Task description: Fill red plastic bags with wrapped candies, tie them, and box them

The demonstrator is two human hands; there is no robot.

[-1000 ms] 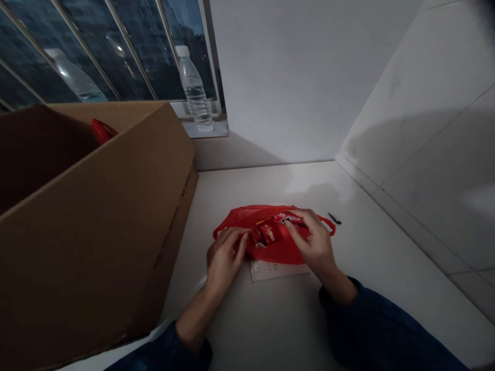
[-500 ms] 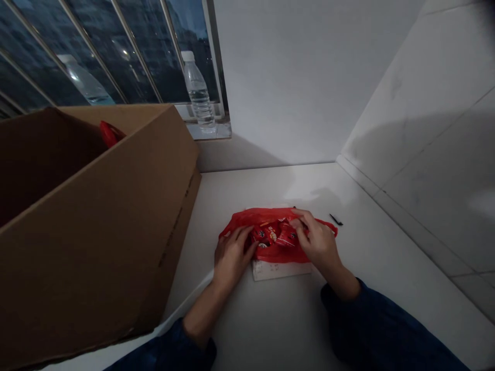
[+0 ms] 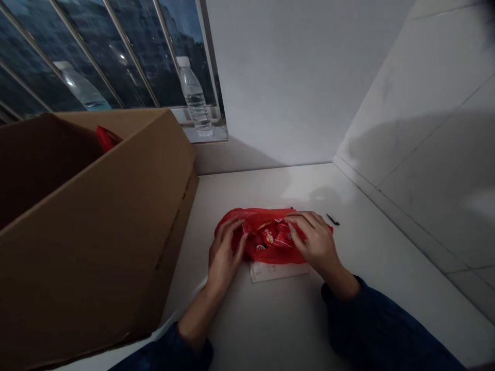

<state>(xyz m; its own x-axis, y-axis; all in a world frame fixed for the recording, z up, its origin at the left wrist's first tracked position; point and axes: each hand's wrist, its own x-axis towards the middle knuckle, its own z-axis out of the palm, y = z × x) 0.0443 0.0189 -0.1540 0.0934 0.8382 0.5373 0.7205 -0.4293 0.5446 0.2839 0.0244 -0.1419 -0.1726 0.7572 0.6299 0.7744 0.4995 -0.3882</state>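
Note:
A red plastic bag (image 3: 266, 256) lies spread open on the white tabletop, with several small red wrapped packets (image 3: 268, 235) inside it. My left hand (image 3: 225, 252) rests at the bag's left side, thumb and fingers apart around the edge of a packet. Over the right side, my right hand (image 3: 315, 242) has its fingers curved and its thumb spread, touching the bag near the packets. Neither hand visibly pinches anything. Under the bag, a flat white object with faint markings (image 3: 278, 271) sticks out at the front.
A large open cardboard box (image 3: 100, 221) stands at the left with something red (image 3: 107, 138) inside. Two water bottles, one upright (image 3: 196, 103) and one tilted (image 3: 85, 90), are by the barred window. A small black piece (image 3: 332, 220) lies right of the bag. Walls close off the back and right.
My left hand has shifted slightly left and its thumb and fingers have spread. The right hand's fingers have moved a little left over the bag. The view has shifted slightly.

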